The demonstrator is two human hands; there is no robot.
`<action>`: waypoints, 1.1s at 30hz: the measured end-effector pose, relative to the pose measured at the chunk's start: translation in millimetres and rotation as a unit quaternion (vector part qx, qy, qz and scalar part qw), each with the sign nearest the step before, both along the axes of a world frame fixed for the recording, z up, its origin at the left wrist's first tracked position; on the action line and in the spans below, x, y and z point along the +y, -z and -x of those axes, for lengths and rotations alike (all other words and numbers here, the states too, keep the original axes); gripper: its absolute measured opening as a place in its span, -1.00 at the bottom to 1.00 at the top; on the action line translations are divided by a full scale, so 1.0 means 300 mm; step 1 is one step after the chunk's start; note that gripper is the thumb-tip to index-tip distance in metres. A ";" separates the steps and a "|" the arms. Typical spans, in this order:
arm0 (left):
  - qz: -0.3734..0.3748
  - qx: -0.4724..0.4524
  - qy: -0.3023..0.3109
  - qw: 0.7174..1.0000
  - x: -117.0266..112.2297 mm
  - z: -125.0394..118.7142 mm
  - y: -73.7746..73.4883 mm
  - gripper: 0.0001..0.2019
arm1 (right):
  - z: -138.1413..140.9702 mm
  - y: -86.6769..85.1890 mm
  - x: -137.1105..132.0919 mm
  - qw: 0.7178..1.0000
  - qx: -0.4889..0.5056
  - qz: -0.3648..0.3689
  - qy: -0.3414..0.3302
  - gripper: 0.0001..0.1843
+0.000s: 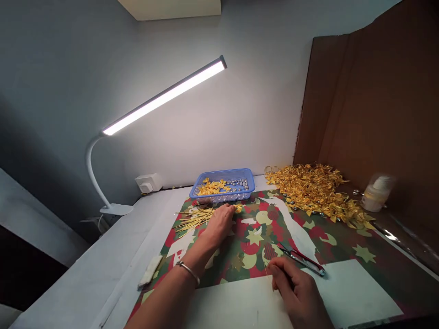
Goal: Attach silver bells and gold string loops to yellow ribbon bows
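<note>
My left hand (222, 220) reaches across the patterned sheet, fingers bent and closed at a small yellow ribbon bow (238, 209). Its fingertips are partly hidden. Beside it on the left lies a bundle of thin yellow-gold strips (194, 220). Lower right, my right hand (295, 288) is closed in a pinch on a thin gold thread or wire (266, 268) that sticks up from the fingers. Just beyond that hand, a pair of tweezers (302, 260) with a red part lies on the sheet. A blue basket (222, 198) behind my left hand holds yellow bows and silver bells.
A large heap of yellow bows (312, 192) lies at the right, with a white-capped bottle (377, 194) beside it. Cardboard (370, 100) stands behind. A lit lamp (164, 98) overhangs the left side. White paper (236, 304) covers the front; a small white block (150, 270) lies left.
</note>
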State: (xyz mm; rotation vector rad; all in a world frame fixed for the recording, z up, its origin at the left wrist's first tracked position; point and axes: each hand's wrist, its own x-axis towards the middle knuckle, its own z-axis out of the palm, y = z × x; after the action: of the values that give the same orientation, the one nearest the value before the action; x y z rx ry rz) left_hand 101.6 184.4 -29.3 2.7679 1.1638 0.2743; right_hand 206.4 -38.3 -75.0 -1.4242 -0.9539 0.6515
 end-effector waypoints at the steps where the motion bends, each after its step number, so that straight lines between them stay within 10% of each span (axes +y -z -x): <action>1: -0.003 -0.008 0.000 1.000 -0.002 0.001 -0.003 -0.72 | 0.000 -0.001 0.000 1.000 -0.006 -0.004 0.000 -0.54; 11: -0.063 -0.143 0.042 0.987 -0.123 0.081 -0.066 -0.84 | 0.008 0.006 0.001 0.991 0.119 -0.012 0.056 -0.52; 18: -0.105 -0.232 0.070 0.965 -0.381 0.207 0.020 -0.58 | 0.069 -0.074 0.014 0.958 0.263 -0.011 -0.111 -0.46; 24: -0.090 -0.281 0.101 0.950 -0.457 0.253 0.075 -0.49 | 0.114 -0.104 0.037 0.958 0.235 -0.001 -0.164 -0.48; 29: 0.121 -0.420 0.028 0.899 -0.488 0.253 0.045 -0.61 | 0.097 -0.091 0.021 0.965 0.208 0.022 -0.160 -0.51; 33: 0.432 -0.476 -0.045 0.765 -0.497 0.270 0.021 -0.62 | 0.091 -0.112 -0.004 0.979 0.150 0.036 -0.131 -0.56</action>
State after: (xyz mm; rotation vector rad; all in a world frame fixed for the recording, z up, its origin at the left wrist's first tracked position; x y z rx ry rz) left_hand 20.6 35.2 -35.5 1.4073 0.7922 0.7865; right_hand 179.0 -39.4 -41.4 -1.2266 -0.8904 1.0743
